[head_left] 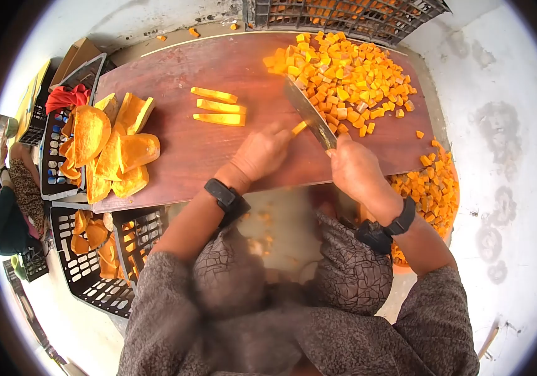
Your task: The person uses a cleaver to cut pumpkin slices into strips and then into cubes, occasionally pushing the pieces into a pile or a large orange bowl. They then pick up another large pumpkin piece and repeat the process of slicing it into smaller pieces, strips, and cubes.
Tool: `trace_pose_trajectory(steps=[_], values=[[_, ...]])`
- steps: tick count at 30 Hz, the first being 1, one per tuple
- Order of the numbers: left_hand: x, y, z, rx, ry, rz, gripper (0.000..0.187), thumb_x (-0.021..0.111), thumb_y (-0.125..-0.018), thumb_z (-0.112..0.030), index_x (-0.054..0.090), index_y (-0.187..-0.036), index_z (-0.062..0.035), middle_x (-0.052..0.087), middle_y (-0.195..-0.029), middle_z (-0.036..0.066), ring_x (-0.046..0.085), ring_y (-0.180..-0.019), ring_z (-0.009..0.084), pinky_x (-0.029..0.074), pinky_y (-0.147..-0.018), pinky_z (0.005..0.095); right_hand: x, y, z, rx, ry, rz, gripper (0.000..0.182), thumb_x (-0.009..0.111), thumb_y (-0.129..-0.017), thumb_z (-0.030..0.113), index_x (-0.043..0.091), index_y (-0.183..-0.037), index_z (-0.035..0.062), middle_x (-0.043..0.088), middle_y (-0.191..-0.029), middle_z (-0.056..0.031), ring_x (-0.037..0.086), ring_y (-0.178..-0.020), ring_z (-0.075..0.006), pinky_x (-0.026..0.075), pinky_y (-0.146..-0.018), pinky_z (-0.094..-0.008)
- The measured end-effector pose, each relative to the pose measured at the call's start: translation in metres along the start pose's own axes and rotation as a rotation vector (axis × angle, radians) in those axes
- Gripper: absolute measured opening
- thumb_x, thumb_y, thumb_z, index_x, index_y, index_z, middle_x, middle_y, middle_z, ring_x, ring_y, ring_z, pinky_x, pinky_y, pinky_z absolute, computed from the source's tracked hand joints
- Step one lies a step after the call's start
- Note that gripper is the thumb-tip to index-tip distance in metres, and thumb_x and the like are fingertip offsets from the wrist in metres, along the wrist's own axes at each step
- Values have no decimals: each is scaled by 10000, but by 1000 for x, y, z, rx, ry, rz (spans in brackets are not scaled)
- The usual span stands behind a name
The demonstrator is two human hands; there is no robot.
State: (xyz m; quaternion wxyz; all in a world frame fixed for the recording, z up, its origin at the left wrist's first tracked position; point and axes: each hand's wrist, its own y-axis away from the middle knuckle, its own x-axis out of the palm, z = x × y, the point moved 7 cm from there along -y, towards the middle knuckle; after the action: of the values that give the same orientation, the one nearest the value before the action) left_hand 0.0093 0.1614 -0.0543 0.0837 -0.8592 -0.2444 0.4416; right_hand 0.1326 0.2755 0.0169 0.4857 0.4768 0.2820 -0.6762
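My right hand (354,161) is closed round the handle of a broad-bladed kitchen knife (310,113), its blade slanting up and left over the board. My left hand (264,149) has its fingers drawn together on a short strip of pumpkin (300,128), whose orange end shows against the blade. A large heap of pumpkin cubes (350,81) lies just beyond the knife. Left of the blade, several cut pumpkin sticks (219,107) lie side by side on the reddish-brown tabletop (180,150).
Large pumpkin pieces (121,147) are piled at the table's left end. Black crates (93,276) stand below and beside it, and another crate (350,15) is at the back. A tub of pumpkin cubes (431,194) sits by my right knee. Another person (11,207) is at far left.
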Motion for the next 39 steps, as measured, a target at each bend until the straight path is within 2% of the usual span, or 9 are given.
trace_pose_trajectory(steps=[6,10,14,17,19,22,27,34,39], values=[[-2,-1,0,0,72,-3,252,598,-786,6,624,-1032,-45,594,-926,155,612,-837,377,532,-734,431,27,-51,-10,44,104,-79,194,592,-900,169,531,-897,-15,624,-748,-255,620,-757,-456,494,-675,-513],[-7,0,-3,36,146,-50,252,611,-787,4,625,-1035,-43,573,-936,155,604,-834,375,525,-733,421,4,-39,-5,2,6,-154,203,591,-904,171,526,-886,-21,623,-755,-265,618,-763,-463,494,-681,-512],[-3,1,-4,-53,80,2,277,615,-787,3,628,-1058,-54,561,-936,154,597,-835,371,521,-725,421,-16,-4,4,45,-29,-55,222,593,-908,173,525,-895,-38,623,-759,-274,617,-768,-467,492,-682,-514],[-6,-2,-5,8,122,-44,251,602,-806,-58,634,-1054,-71,583,-1114,171,617,-893,403,535,-737,472,2,-3,-5,38,-2,6,228,592,-910,173,533,-909,-47,626,-774,-277,623,-780,-463,492,-687,-515],[-1,2,-1,15,134,-45,313,609,-795,0,631,-1098,-73,556,-937,151,600,-847,363,522,-715,422,20,-17,-7,5,1,-7,229,591,-910,173,538,-918,-50,629,-782,-278,626,-787,-460,492,-689,-514],[2,3,2,-60,117,23,331,613,-796,-8,636,-1117,-83,555,-946,146,601,-855,358,525,-734,411,22,-50,-8,67,11,-64,234,588,-909,170,539,-928,-58,629,-787,-284,628,-795,-459,493,-697,-510],[-11,-2,-9,44,48,-50,370,626,-792,-24,639,-1153,-103,571,-928,143,607,-840,356,526,-712,413,2,-40,3,80,-34,-101,219,581,-911,170,546,-923,-46,625,-785,-293,621,-800,-472,491,-694,-509],[-6,-1,-3,-33,96,-72,134,628,-794,-26,574,-912,-60,577,-919,148,599,-834,376,517,-694,440,19,-10,5,83,-6,53,224,572,-914,190,543,-904,-33,627,-765,-279,623,-770,-470,493,-680,-514],[-4,2,-1,-57,67,-11,138,624,-792,-19,582,-916,-61,578,-925,143,602,-834,372,519,-699,437,26,-64,2,64,12,-141,189,573,-904,177,552,-882,-10,630,-744,-259,633,-754,-453,504,-686,-513]])
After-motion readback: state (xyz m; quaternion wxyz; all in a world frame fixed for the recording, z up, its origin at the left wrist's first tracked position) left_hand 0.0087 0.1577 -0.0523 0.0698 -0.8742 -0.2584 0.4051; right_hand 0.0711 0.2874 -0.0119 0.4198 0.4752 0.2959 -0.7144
